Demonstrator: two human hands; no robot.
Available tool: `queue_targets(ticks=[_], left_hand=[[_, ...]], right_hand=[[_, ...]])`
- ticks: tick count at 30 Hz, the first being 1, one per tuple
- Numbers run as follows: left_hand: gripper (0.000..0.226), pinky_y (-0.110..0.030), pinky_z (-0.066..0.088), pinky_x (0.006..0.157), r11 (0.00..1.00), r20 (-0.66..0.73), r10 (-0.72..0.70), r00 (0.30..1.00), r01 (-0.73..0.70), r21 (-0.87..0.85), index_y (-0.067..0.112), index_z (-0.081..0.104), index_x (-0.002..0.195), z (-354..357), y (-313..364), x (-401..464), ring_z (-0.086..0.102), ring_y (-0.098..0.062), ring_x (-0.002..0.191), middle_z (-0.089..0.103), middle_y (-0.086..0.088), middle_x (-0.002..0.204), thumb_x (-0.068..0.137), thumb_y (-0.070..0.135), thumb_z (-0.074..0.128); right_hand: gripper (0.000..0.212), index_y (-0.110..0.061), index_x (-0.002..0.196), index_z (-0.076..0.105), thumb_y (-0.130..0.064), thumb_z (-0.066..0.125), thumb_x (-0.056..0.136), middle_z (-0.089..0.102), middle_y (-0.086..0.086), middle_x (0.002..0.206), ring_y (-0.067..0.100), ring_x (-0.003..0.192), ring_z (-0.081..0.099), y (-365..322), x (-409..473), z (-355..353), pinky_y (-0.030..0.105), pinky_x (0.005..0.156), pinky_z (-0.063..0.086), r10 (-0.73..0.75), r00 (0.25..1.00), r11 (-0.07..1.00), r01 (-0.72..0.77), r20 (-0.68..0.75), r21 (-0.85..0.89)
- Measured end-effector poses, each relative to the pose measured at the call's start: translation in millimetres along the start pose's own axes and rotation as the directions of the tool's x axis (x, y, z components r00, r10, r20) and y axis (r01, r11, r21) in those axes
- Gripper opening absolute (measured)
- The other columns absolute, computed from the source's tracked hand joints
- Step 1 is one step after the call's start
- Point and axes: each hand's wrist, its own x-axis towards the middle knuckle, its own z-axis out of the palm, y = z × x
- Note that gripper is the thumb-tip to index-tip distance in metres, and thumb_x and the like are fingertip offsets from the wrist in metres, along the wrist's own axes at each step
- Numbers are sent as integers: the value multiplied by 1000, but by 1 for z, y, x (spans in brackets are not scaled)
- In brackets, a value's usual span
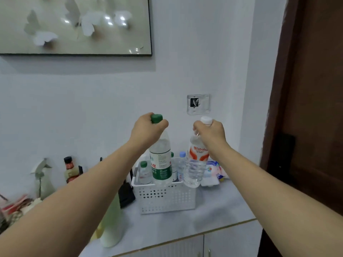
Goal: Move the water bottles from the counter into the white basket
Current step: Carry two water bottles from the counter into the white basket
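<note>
Nearest me, both my forearms reach out over the pale grey worktop point(213, 216), which has a thin gold strip along its front edge. A light green bottle point(111, 225) stands near that edge, partly behind my left forearm.

My left hand point(148, 129) is curled round the neck of the green-capped bottle point(161, 160), fingers just under the cap, and the bottle hangs upright from it. It is clear plastic with a green and white label, and its base sits in front of the near rim of the white basket point(167, 198); I cannot tell whether it touches the rim. My right hand point(208, 133) grips the neck of the white-capped bottle point(195, 162) the same way. That one is clear, ribbed low down, with a white and orange label, and it hangs tilted slightly, its base over the basket's right near corner.

The basket is white plastic with rows of round holes in its wall, and it stands on the worktop below both hands. Inside it stand a small green-capped bottle point(144, 172) at the left and a blue-capped bottle point(181, 164) further back.

Just right of the basket lies a soft packet point(213, 168) printed in pink and blue. To the left, a black object point(126, 193) sits just beside the basket, and further left a dark sauce bottle point(70, 170) stands by the wall. A framed picture point(74, 25) hangs above.
</note>
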Motion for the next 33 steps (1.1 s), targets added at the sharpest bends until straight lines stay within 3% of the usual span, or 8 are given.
queue_targets(ticks=[6, 10, 14, 17, 21, 24, 28, 33], left_hand=[[29, -27, 39, 50, 996, 99, -54, 994, 46, 74, 13, 57, 78, 38, -32, 47, 42, -15, 53, 47, 3, 61, 79, 38, 71], [32, -33, 50, 54, 981, 150, -51, 987, 22, 191, 13, 59, 85, 65, -53, 82, 50, -18, 58, 55, -1, 70, 79, 41, 72], [30, -39, 55, 64, 935, 256, -81, 963, -16, 355, 14, 59, 89, 97, -83, 100, 56, -18, 66, 60, -2, 77, 80, 39, 73], [28, -30, 47, 59, 871, 353, -87, 931, -101, 481, 15, 58, 91, 122, -110, 105, 54, -16, 67, 59, -1, 81, 81, 37, 73], [31, -36, 51, 79, 811, 457, -110, 883, -187, 555, 15, 62, 104, 148, -148, 108, 58, -23, 88, 57, -4, 100, 81, 31, 75], [33, -29, 41, 76, 752, 549, -78, 832, -312, 581, 19, 59, 108, 160, -173, 109, 56, -22, 94, 52, 1, 103, 82, 31, 74], [38, -32, 37, 83, 536, 665, -43, 746, -544, 645, 23, 56, 118, 171, -198, 105, 57, -23, 99, 59, 0, 112, 84, 32, 70], [47, -27, 39, 77, 673, 588, -41, 808, -413, 614, 18, 53, 125, 171, -216, 109, 58, -23, 100, 61, -3, 119, 84, 35, 71]], right_hand=[[12, -15, 69, 58, -26, 63, 70, 58, -2, 64, 14, 56, 51, 63, 67, 17, 24, 54, 42, 18, 998, 999, -16, 62, -36], [18, -24, 58, 46, -32, 60, 65, 48, -15, 45, 0, 41, 41, 103, 107, 36, 21, 45, 36, -6, 989, 996, 19, 148, -83], [25, -24, 57, 41, -34, 61, 67, 44, -17, 42, 1, 40, 38, 152, 125, 54, 22, 45, 34, 6, 978, 991, 22, 208, -133], [24, -25, 59, 44, -36, 62, 70, 45, -15, 47, 1, 42, 40, 189, 132, 61, 20, 44, 37, 42, 970, 985, -1, 239, -171], [22, -25, 63, 51, -40, 64, 72, 54, -18, 52, -4, 46, 48, 233, 131, 66, 8, 41, 36, 30, 964, 981, 22, 266, -194], [29, -28, 77, 59, -55, 60, 68, 63, -9, 75, 5, 68, 59, 256, 132, 66, 24, 54, 48, 10, 958, 945, 85, 288, -317], [33, -31, 66, 48, -63, 54, 70, 51, -13, 69, 15, 71, 51, 284, 130, 58, 29, 54, 36, -75, 916, 769, 304, 394, -562], [43, -30, 90, 58, -69, 51, 73, 60, -6, 92, 20, 94, 49, 305, 132, 56, 41, 77, 47, 29, 890, 756, 278, 454, -593]])
